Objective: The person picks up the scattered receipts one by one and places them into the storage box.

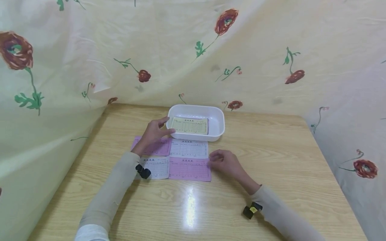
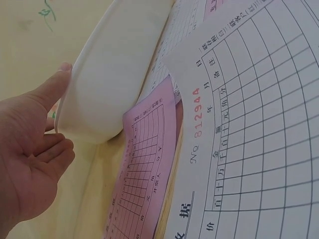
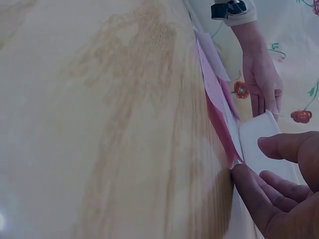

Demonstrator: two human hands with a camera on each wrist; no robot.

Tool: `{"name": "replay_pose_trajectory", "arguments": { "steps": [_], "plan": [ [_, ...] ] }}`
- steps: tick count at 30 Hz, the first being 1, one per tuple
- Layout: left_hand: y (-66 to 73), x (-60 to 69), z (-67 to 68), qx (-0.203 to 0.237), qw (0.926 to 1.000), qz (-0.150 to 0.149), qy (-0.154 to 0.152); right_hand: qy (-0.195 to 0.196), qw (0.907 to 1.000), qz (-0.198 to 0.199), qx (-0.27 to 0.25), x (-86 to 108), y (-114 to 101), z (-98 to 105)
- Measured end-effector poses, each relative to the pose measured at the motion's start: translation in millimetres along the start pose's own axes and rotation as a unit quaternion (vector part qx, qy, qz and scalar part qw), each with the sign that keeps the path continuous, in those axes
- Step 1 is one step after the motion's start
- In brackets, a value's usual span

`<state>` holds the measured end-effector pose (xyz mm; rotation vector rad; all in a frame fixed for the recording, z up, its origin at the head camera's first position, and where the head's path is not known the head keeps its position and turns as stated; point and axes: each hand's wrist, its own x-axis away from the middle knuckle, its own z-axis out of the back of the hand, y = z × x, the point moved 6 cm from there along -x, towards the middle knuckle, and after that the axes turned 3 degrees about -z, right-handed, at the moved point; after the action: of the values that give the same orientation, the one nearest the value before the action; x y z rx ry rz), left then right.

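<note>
At the left end of a white plastic tray, my left hand grips the rim, thumb and fingers at its corner. In the left wrist view the hand shows against the tray wall. Inside the tray lies a yellow receipt slip on top of other paper. My right hand is beside the right edge of the near pink receipt slip. In the right wrist view its fingertip is by the pink paper's corner, thumb apart, nothing pinched.
Before the tray lie a white slip, a second pink slip and another white slip, set edge to edge. The wooden table extends to both sides. A flowered curtain hangs behind it.
</note>
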<state>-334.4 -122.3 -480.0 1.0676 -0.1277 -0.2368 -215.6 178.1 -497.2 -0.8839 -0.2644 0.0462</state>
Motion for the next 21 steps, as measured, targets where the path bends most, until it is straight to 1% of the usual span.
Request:
{"name": "replay_pose_trajectory", "arguments": {
  "steps": [6,13,19,21],
  "plan": [
    [-2.3,-1.2,-0.8,0.001,1.0,-0.002,-0.001,-0.002,0.9999,-0.004,-0.01,-0.6,0.3,-4.9],
    [-3.3,-0.8,-0.7,0.003,1.0,-0.003,0.003,-0.006,0.9993,-0.006,-0.035,-2.0,-0.4,-10.1],
    [-4.1,-1.8,-0.5,0.008,0.9999,-0.008,0.001,-0.02,0.9992,-0.015,-0.031,-2.8,-0.3,-14.2],
    [-3.6,-1.7,-0.7,0.01,0.9998,-0.016,0.001,-0.021,0.9994,-0.016,-0.024,-2.3,0.1,-14.6]
  ]
}}
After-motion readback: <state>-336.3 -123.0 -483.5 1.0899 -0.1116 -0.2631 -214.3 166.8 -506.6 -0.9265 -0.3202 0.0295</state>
